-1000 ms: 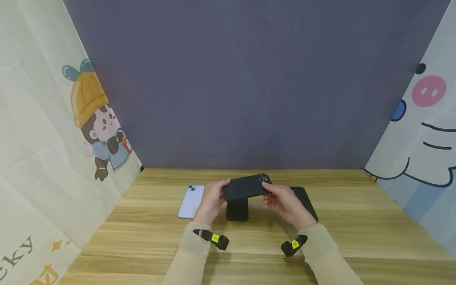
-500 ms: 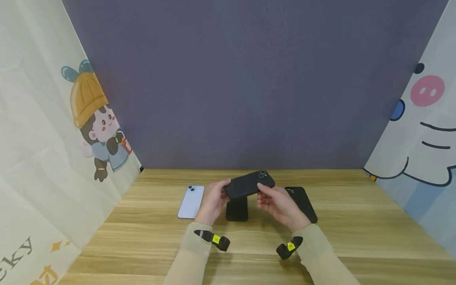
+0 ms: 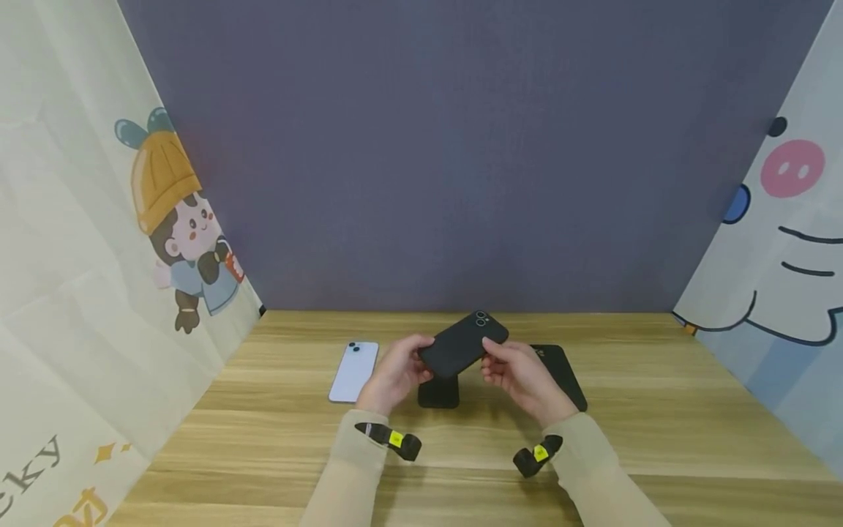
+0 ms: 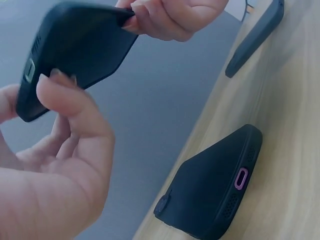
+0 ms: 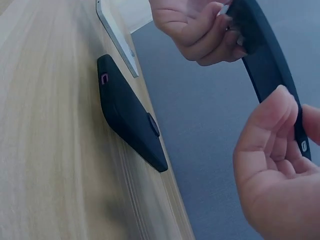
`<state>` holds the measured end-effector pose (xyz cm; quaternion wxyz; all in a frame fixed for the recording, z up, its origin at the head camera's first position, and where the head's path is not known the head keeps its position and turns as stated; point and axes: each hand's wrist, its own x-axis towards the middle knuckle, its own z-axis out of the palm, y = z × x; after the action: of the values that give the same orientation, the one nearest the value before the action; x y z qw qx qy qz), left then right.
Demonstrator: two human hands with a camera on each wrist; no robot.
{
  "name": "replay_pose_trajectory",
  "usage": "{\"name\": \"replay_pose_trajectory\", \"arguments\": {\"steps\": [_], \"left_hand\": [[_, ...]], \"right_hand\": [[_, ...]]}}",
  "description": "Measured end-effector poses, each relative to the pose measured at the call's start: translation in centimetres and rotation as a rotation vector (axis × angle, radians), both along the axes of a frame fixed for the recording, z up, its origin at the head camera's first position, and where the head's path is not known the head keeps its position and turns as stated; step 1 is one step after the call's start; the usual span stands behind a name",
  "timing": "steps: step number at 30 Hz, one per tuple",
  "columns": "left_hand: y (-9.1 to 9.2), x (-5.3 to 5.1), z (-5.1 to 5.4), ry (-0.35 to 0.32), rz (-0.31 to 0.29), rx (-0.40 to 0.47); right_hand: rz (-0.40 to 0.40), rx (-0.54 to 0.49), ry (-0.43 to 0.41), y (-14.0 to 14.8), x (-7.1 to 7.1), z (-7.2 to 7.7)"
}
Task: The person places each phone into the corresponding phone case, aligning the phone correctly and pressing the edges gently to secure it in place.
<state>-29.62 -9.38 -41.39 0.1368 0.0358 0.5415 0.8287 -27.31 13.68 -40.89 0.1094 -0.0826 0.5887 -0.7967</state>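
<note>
A black phone case (image 3: 461, 345) is held above the table, tilted, its camera rings at the upper right in the head view. My left hand (image 3: 398, 369) grips its lower left end, thumb on the back. At the right edge, my right hand (image 3: 523, 377) pinches it between thumb and curled fingers. The inner side (image 4: 85, 45) of the case and a port cutout at its end show in the left wrist view. Partly hidden under it, another black case (image 3: 438, 395) lies on the table; its port cutout has a pink rim in both wrist views.
A pale lilac phone (image 3: 353, 373) lies back up left of my left hand. Beyond my right hand lies a black case (image 3: 563, 375), partly covered by that hand. A dark grey panel (image 3: 421, 161) rises behind the wooden table (image 3: 461, 468).
The held case has turned more steeply, its left end dropping toward me. My right hand has slid from the camera corner to lower along the edge; both hands keep hold.
</note>
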Motion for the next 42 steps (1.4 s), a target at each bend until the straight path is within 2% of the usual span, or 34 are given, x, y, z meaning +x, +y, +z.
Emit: {"name": "replay_pose_trajectory", "arguments": {"steps": [6, 9, 14, 22, 25, 34, 42], "left_hand": [[0.0, 0.2, -0.1, 0.031, -0.120, -0.052], [0.0, 0.3, -0.1, 0.043, -0.138, -0.069], [0.1, 0.3, -0.2, 0.045, -0.125, -0.087], [0.2, 0.1, -0.4, 0.076, -0.112, -0.089], [0.2, 0.2, -0.3, 0.081, -0.089, -0.087], [0.4, 0.0, -0.3, 0.107, -0.032, -0.078], [0.7, 0.1, 0.0, 0.083, 0.012, -0.034]], "right_hand": [[0.060, 0.042, 0.014, 0.2, 0.1, 0.2], [0.094, 0.064, 0.022, 0.3, 0.1, 0.2], [0.127, 0.076, 0.037, 0.4, 0.0, 0.0], [0.074, 0.089, 0.016, 0.2, -0.1, -0.2], [0.083, 0.082, 0.017, 0.2, -0.2, -0.2], [0.261, 0.137, 0.057, -0.2, -0.1, -0.5], [0.353, 0.094, 0.070, -0.6, 0.1, -0.6]]}}
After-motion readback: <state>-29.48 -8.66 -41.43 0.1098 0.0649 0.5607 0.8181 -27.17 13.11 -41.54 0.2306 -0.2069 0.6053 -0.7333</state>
